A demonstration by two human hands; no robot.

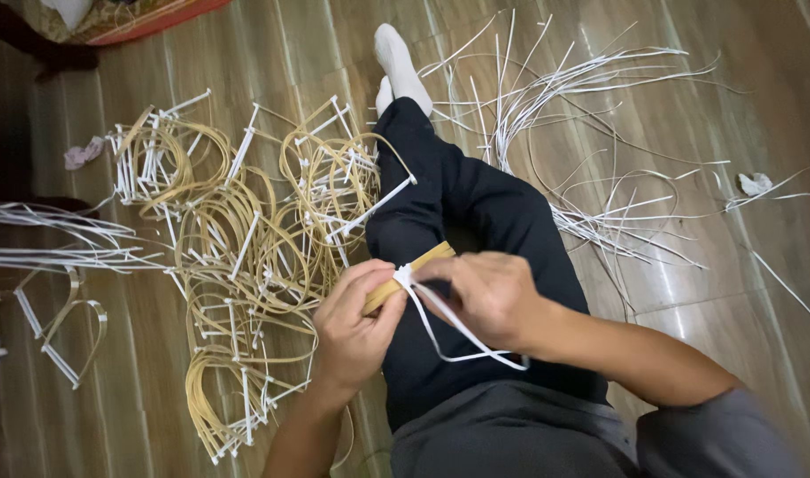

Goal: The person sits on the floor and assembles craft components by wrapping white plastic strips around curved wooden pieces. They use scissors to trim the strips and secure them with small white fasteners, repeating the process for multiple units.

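- The wooden floor (688, 292) fills the view; its edges run out of frame on every side
- The person's dark trousered leg (476, 221) stretches away from the camera to a white sock (398, 55); the second foot is mostly hidden behind the first
- A heap of tan cane loops (246, 257) bound with white wraps lies left of the leg, so tangled that single loops are hard to count
- Loose white strips (564, 97) fan out on the right, and another bundle at the left edge is cut off
- The right hand (489, 296) pinches a white strip (449, 332) whose free end loops down over the lap
- The left hand (356, 323) is curled around a flat tan cane piece (418, 265), held just above the thigh; the fingers cover most of its length
- Where strip meets cane, the white knot is small and blurred
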